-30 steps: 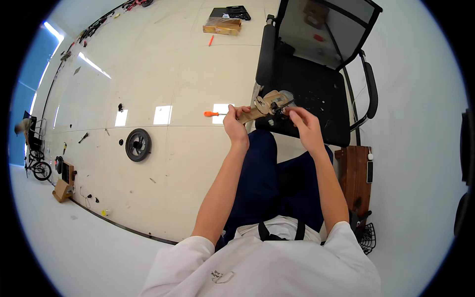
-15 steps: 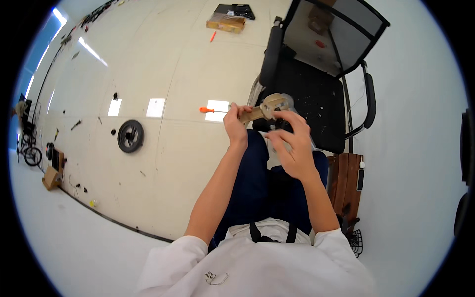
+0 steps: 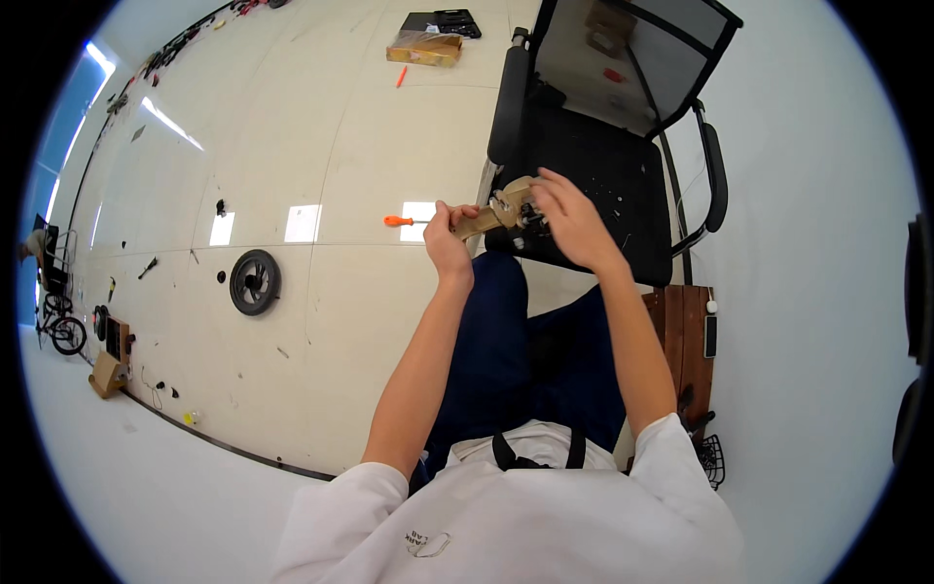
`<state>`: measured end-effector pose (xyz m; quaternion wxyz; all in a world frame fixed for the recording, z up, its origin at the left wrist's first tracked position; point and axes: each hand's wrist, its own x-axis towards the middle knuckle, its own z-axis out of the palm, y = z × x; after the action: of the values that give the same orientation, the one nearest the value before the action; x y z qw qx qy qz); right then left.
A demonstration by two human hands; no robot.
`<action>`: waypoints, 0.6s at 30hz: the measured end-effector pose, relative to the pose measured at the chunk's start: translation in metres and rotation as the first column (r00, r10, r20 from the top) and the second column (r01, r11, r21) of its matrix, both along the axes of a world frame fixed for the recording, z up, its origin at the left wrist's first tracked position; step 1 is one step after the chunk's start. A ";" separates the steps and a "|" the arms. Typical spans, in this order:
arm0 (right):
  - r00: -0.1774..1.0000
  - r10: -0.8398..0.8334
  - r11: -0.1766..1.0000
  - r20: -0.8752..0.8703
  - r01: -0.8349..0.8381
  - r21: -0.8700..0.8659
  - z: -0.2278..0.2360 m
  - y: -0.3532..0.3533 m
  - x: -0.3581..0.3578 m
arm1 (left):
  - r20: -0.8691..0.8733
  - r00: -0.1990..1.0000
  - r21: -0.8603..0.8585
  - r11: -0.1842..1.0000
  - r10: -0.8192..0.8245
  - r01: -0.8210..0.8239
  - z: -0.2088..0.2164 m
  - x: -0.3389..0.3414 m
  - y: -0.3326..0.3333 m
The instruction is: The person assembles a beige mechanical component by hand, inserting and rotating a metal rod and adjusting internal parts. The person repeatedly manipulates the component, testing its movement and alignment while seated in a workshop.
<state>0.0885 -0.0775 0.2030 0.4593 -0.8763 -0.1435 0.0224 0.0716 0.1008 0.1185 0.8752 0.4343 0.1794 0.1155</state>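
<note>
My left hand (image 3: 449, 243) is closed around the narrow handle of a tan part (image 3: 475, 223), held above the front of the black chair seat. This part widens into a rounded head with some dark bits at its far end. My right hand (image 3: 576, 222) reaches over that end with bent fingers touching it; the thumb is mostly hidden. A screwdriver with an orange handle (image 3: 397, 221) lies left of my left hand, its shaft running toward my fingers. Whether the shaft touches them I cannot tell.
In front stands a black office chair (image 3: 593, 185) with small scraps on its seat. On the tiled floor lie a black wheel (image 3: 255, 282), an orange-red stick (image 3: 401, 77) and a yellowish box (image 3: 424, 51). A wooden crate (image 3: 693, 336) stands at right by the white wall.
My right hand has moved up and over the head of the tan part. Clear plastic seen beneath the part earlier no longer shows. The view has shifted slightly.
</note>
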 end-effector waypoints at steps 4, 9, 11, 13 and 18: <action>0.988 -0.025 1.000 0.155 0.024 0.005 0.009 0.033 -0.015 | 0.006 1.000 -0.001 1.000 0.002 -0.002 -0.001 -0.001 0.002; 0.847 -0.367 0.920 0.385 0.391 0.017 0.004 0.010 -0.068 | 0.004 1.000 0.007 1.000 0.005 -0.005 -0.002 -0.004 0.000; 0.897 -0.425 0.905 0.122 0.424 0.041 -0.010 -0.011 -0.074 | 0.002 1.000 0.007 1.000 0.005 -0.005 0.000 -0.003 -0.004; 0.909 -0.417 0.908 -0.007 0.417 0.035 -0.025 -0.021 -0.070 | -0.003 1.000 0.005 1.000 0.009 -0.009 0.001 -0.003 -0.006; 0.952 -0.271 0.962 0.141 0.262 0.083 -0.022 0.000 -0.007 | 0.042 0.999 0.032 0.999 -0.029 0.028 -0.007 -0.001 0.001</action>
<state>0.0817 -0.0779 0.1808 0.4735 -0.8719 -0.0589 -0.1106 0.0703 0.1015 0.1117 0.8735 0.4478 0.1529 0.1148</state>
